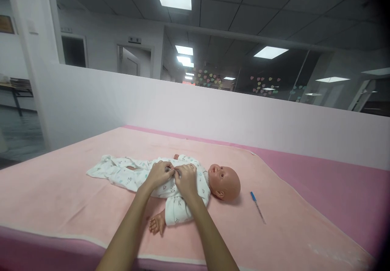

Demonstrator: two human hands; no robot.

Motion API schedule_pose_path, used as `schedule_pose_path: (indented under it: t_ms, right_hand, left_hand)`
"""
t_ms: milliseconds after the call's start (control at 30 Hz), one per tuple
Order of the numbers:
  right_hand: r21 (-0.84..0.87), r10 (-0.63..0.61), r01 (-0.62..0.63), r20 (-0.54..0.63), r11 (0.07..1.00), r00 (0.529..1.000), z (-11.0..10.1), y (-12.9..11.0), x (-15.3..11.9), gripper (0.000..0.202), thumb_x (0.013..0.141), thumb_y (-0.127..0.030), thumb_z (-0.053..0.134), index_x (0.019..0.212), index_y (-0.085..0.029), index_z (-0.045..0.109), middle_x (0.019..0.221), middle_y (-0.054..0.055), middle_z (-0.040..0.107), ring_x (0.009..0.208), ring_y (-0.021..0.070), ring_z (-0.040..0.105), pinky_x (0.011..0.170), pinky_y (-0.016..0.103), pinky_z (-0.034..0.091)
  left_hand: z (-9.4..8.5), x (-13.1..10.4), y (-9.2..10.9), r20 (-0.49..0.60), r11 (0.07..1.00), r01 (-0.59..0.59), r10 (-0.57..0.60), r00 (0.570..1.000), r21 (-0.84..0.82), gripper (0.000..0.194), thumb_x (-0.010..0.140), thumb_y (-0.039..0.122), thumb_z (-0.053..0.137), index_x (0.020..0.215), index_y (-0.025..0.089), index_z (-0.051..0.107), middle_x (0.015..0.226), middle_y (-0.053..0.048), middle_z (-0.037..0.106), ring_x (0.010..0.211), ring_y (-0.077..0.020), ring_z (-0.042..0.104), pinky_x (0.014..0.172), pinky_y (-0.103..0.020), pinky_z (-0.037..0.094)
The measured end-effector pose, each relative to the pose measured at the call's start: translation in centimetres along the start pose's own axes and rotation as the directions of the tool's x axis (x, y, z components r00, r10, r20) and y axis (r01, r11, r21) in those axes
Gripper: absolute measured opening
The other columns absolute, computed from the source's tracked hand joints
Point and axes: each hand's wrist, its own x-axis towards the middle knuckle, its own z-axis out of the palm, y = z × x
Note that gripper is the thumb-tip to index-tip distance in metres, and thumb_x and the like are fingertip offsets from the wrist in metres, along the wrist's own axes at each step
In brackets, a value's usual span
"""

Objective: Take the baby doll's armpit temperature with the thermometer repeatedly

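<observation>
A baby doll point(225, 182) lies on its back with its head to the right. It wears a white printed onesie point(178, 212), whose legs stretch out to the left. Over the doll's belly, my left hand point(160, 175) pinches at the front of the onesie. Close beside it, my right hand point(186, 178) is also closed on the front, the fingertips of both hands nearly meeting. The exact bit of cloth or fastener between the fingers is too small to make out. One doll hand point(157, 224) sticks out of the near sleeve.
A blue-capped thermometer-like stick point(258, 207) lies to the right of the doll's head. The pink sheet point(76, 206) covers a padded surface with a magenta edge point(323, 181). Behind it stands a white half wall point(213, 112) with glass above.
</observation>
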Motion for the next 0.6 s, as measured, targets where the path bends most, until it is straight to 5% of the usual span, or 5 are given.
schedule_pose_path:
  t_ms: [300, 600]
  right_hand:
    - [-0.013, 0.011, -0.011, 0.000, 1.000, 1.000, -0.06, 0.10, 0.03, 0.014, 0.083, -0.016, 0.050, 0.083, -0.023, 0.062, 0.079, 0.000, 0.065, 0.081, 0.0155, 0.054, 0.097, 0.038, 0.024]
    - [-0.011, 0.026, -0.026, 0.022, 1.000, 0.999, -0.16, 0.18, 0.10, 0.016, 0.084, -0.015, 0.047, 0.083, -0.022, 0.063, 0.080, 0.001, 0.065, 0.083, 0.0165, 0.053, 0.097, 0.037, 0.023]
  left_hand:
    - [0.38, 0.15, -0.44, 0.024, 0.995, -0.067, 0.066, 0.998, 0.072, 0.024, 0.081, 0.029, 0.036, 0.076, 0.020, 0.058, 0.080, -0.003, 0.064, 0.082, -0.0215, 0.054, 0.075, -0.031, 0.036]
    - [0.50, 0.01, -0.22, -0.069, 0.975, -0.183, 0.193, 0.979, 0.126, 0.020, 0.079, 0.026, 0.038, 0.074, 0.020, 0.056, 0.075, -0.005, 0.062, 0.076, -0.0210, 0.053, 0.071, -0.032, 0.038]
